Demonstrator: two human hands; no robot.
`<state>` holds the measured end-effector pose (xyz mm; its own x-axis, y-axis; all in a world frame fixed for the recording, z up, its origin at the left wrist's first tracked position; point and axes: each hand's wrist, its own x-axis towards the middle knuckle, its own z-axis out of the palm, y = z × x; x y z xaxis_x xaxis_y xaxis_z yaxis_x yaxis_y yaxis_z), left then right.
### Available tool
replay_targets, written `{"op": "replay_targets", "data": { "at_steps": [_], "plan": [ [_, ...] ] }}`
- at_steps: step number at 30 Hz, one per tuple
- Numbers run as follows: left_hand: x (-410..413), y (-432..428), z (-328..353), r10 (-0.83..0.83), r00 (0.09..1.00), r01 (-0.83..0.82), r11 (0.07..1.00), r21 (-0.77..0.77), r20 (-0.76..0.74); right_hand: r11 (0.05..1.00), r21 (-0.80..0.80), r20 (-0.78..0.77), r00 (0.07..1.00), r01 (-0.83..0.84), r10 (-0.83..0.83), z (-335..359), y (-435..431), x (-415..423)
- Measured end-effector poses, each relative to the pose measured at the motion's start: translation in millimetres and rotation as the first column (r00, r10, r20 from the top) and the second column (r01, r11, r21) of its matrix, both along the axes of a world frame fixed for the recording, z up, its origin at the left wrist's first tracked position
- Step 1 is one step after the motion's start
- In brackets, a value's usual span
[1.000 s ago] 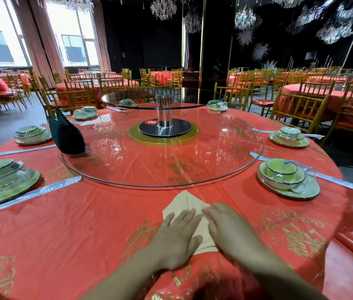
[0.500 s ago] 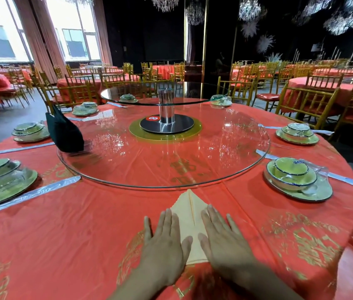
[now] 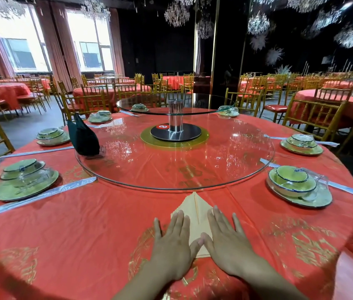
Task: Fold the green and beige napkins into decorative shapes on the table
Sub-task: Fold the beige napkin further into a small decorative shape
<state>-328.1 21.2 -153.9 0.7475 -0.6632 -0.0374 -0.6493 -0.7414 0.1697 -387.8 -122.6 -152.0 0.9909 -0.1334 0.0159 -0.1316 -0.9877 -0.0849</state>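
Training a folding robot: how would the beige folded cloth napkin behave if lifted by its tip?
The beige folded cloth napkin would probably droop and unfold: both flaps lie loose along the centre seam. It looks thin and light, likely sliding on the glossy red tablecloth.

Left hand [image 3: 172, 245] and right hand [image 3: 225, 243] low in the centre of the frame, palms down, fingers spread and pointing away, thumb tips touching, forearms converging from the bottom edge.
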Motion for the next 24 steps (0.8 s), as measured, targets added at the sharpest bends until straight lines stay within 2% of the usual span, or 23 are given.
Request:
{"op": "replay_targets", "data": {
  "at_steps": [4, 7, 8, 10, 12, 14, 19, 22, 24],
  "plan": [
    [-3, 0, 0, 0.025, 0.999, -0.026, 0.998, -0.050, -0.026, 1.000, 0.013, 0.002, 1.000, 0.028, -0.028, 2, 2, 2],
    [1, 10, 7, 0.135, 0.983, -0.162, 0.958, -0.236, -0.126, 0.984, 0.150, -0.075, 0.993, 0.101, -0.091, 11, 0, 3],
    [4, 16, 11, 0.201, 0.975, -0.219, 0.939, -0.266, -0.092, 0.966, 0.222, -0.083, 0.989, 0.135, -0.119, 16, -3, 3],
    [10, 27, 20, 0.309, 0.951, -0.301, 0.921, -0.249, -0.005, 0.938, 0.285, -0.001, 0.979, 0.197, -0.206, 22, -14, -1],
    [10, 30, 26, 0.303, 0.948, -0.317, 0.912, -0.260, -0.093, 0.929, 0.259, 0.059, 0.956, 0.263, -0.287, 24, -24, -7],
    [6, 28, 28, 0.275, 0.936, -0.330, 0.904, -0.271, -0.221, 0.919, 0.270, 0.029, 0.952, 0.288, -0.306, 26, -25, -15],
    [13, 17, 25, 0.293, 0.887, -0.387, 0.893, -0.229, -0.357, 0.899, 0.319, -0.031, 0.951, 0.302, -0.308, 33, -19, -15],
    [20, 14, 27, 0.263, 0.818, -0.426, 0.874, -0.233, -0.512, 0.868, 0.373, -0.101, 0.944, 0.328, -0.313, 34, -23, -10],
    [19, 14, 32, 0.235, 0.744, -0.479, 0.840, -0.255, -0.626, 0.822, 0.466, -0.153, 0.945, 0.327, -0.289, 33, -27, -7]
  ]
}}
